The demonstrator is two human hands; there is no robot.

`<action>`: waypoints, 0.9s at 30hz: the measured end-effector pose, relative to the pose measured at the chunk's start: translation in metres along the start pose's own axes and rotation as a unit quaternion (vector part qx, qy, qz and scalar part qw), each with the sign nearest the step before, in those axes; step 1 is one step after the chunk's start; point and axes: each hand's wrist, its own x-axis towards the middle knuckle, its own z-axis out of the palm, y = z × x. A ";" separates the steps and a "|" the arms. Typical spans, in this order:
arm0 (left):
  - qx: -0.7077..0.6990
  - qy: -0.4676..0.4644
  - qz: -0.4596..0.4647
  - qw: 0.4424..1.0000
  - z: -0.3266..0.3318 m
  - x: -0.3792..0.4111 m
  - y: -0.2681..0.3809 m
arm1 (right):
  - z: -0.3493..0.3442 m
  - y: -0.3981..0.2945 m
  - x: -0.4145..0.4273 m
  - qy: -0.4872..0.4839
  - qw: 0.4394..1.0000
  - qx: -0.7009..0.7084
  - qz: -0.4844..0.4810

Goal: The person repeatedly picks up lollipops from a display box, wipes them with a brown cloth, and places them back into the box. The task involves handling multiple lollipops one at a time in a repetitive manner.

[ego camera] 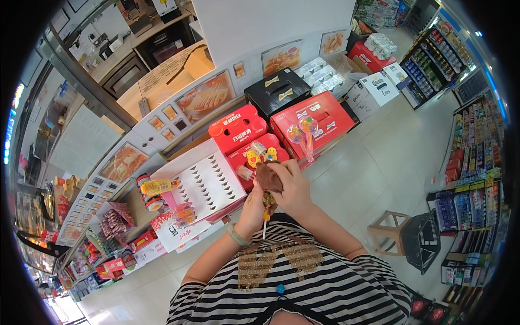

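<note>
My right hand grips a bunched brown cloth in front of my body. Close beside it, my left hand is closed around a lollipop in a shiny yellow wrapper, its white stick pointing down toward my shirt. The cloth and fingers hide part of the lollipop. Just beyond the cloth are two yellow chick toys and two clear plastic tubes, over a red beer carton. Whether the cloth touches them I cannot tell.
Left is a white slotted display box, with a wheeled toy and a small candy toy at its edge. Two pink-handled toys lie on a red carton. A stool and dark basket stand right, near shelves.
</note>
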 end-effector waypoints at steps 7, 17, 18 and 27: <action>0.080 0.021 0.128 0.988 -0.010 0.008 -0.014 | -0.010 0.003 -0.014 -0.078 0.991 0.100 0.043; -0.003 0.111 0.132 0.985 0.010 0.059 0.049 | -0.028 0.037 -0.033 -0.103 0.892 0.343 0.274; 0.011 0.103 0.104 0.989 0.002 0.069 0.049 | -0.030 0.041 -0.032 -0.088 0.890 0.352 0.278; -0.076 0.140 0.104 0.982 -0.031 0.111 0.031 | -0.026 0.060 -0.030 -0.110 0.897 0.341 0.260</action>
